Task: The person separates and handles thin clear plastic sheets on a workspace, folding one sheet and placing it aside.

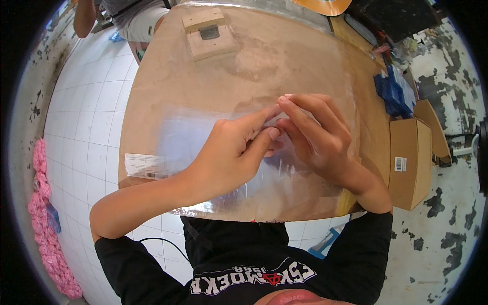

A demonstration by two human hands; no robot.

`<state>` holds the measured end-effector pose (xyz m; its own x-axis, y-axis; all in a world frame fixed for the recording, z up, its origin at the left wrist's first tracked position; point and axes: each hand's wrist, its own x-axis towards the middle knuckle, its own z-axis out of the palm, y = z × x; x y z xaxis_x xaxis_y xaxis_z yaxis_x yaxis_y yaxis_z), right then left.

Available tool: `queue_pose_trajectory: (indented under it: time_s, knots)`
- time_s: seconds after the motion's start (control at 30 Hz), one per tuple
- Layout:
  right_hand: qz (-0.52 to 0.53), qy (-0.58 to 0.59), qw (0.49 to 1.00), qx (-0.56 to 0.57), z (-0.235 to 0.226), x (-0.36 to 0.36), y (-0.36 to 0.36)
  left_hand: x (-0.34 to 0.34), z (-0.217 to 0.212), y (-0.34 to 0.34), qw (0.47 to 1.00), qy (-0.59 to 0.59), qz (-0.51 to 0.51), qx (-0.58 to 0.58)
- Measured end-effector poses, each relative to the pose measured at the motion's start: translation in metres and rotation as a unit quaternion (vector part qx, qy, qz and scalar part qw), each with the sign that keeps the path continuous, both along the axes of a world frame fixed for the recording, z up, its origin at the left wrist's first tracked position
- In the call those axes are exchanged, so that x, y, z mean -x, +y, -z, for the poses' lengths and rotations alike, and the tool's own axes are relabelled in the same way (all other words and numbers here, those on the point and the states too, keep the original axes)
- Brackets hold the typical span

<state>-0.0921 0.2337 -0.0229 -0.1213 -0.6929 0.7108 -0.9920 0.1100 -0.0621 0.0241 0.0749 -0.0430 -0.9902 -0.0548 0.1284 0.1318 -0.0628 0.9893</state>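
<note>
Both my hands meet over the near middle of the table. My left hand (231,145) is closed, thumb against fingers, on a thin piece of clear plastic film (273,121). From the other side, my right hand (323,134) pinches the same film between thumb and fingertips. Fingers hide most of the film, so its full shape does not show. Beneath the hands, a shiny clear plastic sheet (178,133) lies flat on the tabletop. Left of my left forearm, a white printed label (145,165) lies at the table's edge.
A wooden block (209,48) with a dark metal piece sits at the table's far side. Right of the brown-covered table (284,76) stand an open cardboard box (410,157) and blue packages (396,91). Another person (137,23) is at the far left. Pink bundled material (40,203) lies along the left wall.
</note>
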Motion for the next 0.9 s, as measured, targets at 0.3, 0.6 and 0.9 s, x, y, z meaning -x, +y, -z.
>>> queue_pose_trajectory:
  time_s: [0.3,0.6,0.9]
  knots:
    - [-0.003,0.024,0.999,0.021,0.001,-0.002,0.000,-0.004,-0.019,-0.006,0.995,-0.054,0.065,0.061]
    - [-0.027,0.009,0.999,0.027,-0.003,-0.006,0.002,-0.007,-0.018,-0.003,0.995,-0.061,0.070,0.044]
    - [-0.030,0.024,0.999,0.029,-0.003,-0.006,0.003,-0.007,-0.018,-0.002,0.994,-0.066,0.076,0.035]
